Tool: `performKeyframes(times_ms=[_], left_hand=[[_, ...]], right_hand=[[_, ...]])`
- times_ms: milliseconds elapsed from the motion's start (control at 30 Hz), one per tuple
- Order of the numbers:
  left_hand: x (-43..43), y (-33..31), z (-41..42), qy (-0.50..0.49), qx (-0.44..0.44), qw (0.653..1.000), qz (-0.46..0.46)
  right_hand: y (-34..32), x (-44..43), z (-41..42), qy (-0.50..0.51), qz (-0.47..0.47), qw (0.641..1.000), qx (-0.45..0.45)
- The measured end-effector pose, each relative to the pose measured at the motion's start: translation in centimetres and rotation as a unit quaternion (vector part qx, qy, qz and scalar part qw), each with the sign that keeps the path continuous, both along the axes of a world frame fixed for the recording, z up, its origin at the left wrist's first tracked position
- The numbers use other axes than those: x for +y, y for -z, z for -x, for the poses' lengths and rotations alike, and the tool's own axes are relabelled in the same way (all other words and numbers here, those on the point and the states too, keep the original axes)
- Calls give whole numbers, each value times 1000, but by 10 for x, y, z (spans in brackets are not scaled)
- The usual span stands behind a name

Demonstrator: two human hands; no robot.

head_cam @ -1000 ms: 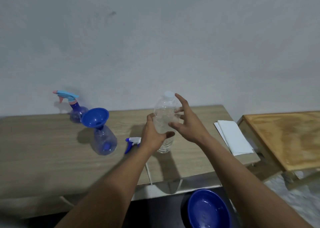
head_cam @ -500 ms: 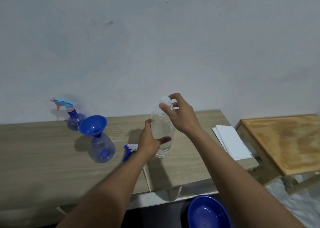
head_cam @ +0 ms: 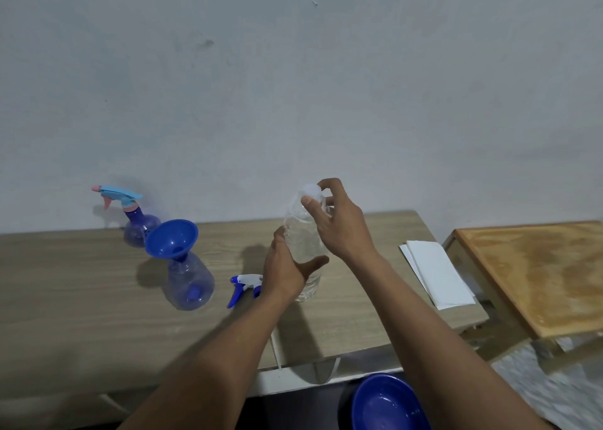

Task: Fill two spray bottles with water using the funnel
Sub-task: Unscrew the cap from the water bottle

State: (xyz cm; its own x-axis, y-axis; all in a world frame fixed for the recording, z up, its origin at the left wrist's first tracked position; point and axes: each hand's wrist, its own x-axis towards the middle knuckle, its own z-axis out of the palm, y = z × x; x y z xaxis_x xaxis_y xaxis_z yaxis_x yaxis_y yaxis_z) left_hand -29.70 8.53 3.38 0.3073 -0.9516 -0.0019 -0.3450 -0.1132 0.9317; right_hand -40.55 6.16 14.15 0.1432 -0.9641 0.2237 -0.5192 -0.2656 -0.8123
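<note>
The long wooden table (head_cam: 81, 299) is in front of me. My left hand (head_cam: 287, 266) wraps tight around the middle of the clear water bottle (head_cam: 303, 240) and holds it upright near the table's middle. To the left stands an open spray bottle (head_cam: 191, 282). Another spray bottle (head_cam: 138, 224), with its top on, is by the wall. The blue funnel (head_cam: 171, 238) sits in the open one's neck. A loose sprayer top (head_cam: 243, 286) lies just beside my left hand. My right hand (head_cam: 342, 224) pinches the water bottle's white cap (head_cam: 311, 190).
</note>
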Motion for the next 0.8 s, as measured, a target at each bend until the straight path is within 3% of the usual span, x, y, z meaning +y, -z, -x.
performKeyframes(times_ms=[367,800], left_hand=[[-3,3,0,-10,-17,1000,-4],[-7,2,1,-25,-32,999,-9]], right_hand=[[4,-10,-8,19,-10,998,-61],[-4,-20,-1,-31,-44,993,-103]])
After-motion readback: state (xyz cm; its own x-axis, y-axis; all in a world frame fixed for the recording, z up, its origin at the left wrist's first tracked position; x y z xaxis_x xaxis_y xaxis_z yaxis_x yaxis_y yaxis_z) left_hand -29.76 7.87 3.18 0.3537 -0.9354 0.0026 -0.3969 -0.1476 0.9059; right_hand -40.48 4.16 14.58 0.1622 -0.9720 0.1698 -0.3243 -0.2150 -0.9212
